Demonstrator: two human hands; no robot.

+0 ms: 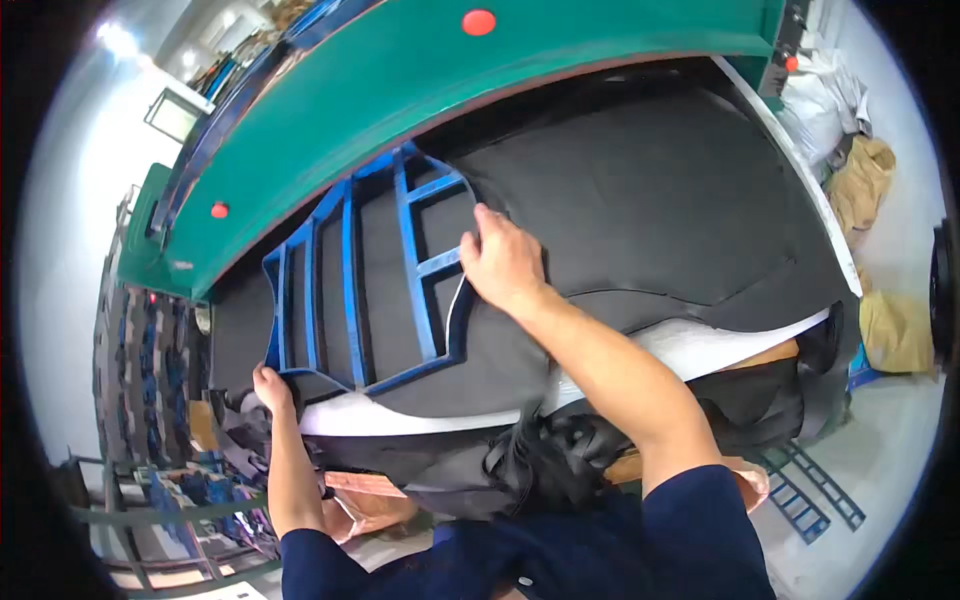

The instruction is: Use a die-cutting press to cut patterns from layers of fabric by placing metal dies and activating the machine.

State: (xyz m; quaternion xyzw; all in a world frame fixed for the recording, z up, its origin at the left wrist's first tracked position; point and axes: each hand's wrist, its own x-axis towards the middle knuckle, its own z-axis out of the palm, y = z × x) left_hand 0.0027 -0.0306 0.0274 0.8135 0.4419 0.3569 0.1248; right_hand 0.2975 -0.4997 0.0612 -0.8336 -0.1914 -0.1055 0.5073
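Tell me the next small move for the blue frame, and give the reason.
Probably nudge the blue frame slightly away from the body. Its near edge lies close to the edge of the black sheet, where a white surface shows. The left hand is at its near left corner and the right hand on its right side, so both seem placed to guide it.
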